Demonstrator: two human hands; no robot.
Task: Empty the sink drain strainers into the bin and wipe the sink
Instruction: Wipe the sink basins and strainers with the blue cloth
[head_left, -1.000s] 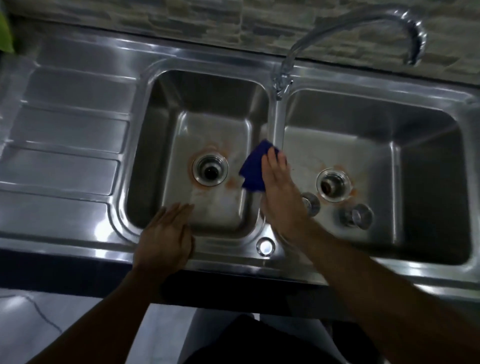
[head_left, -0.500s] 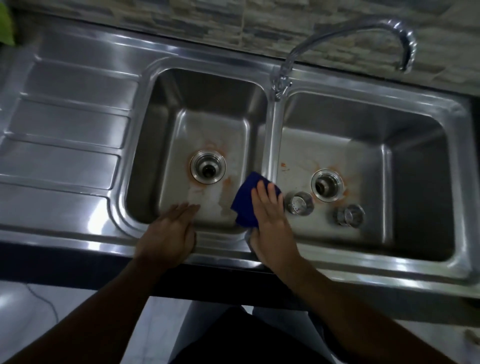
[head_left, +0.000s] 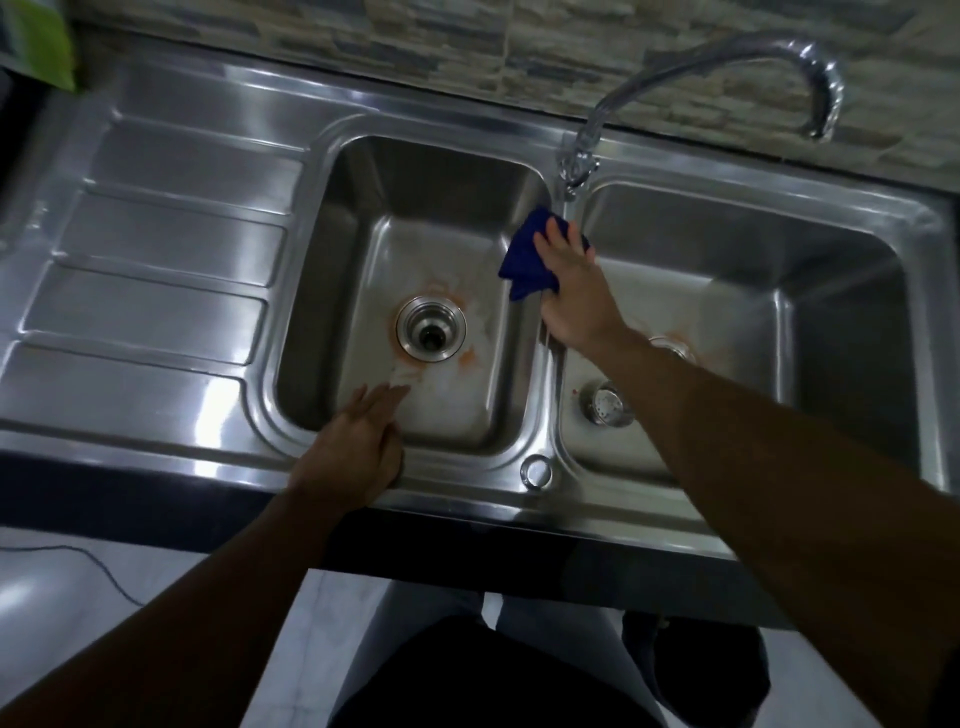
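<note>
The steel double sink (head_left: 447, 130) fills the view. My right hand (head_left: 574, 288) presses a blue cloth (head_left: 524, 260) flat on the far end of the divider between the two basins, just below the tap base. My left hand (head_left: 353, 441) rests flat, fingers apart, on the front rim of the left basin. The left drain (head_left: 431, 328) is open, ringed by orange stains. One strainer (head_left: 605, 404) lies loose on the right basin floor beside my right forearm. The right drain (head_left: 672, 345) is mostly hidden behind that arm.
A curved tap (head_left: 727, 57) arches over the right basin. The ribbed draining board (head_left: 156, 270) lies to the left. A green object (head_left: 39, 41) sits at the far left corner. A small round hole cover (head_left: 536, 470) sits on the front rim.
My right hand slid the blue cloth along the divider from the front rim to the far end near the tap base. My left hand stayed on the front rim.
</note>
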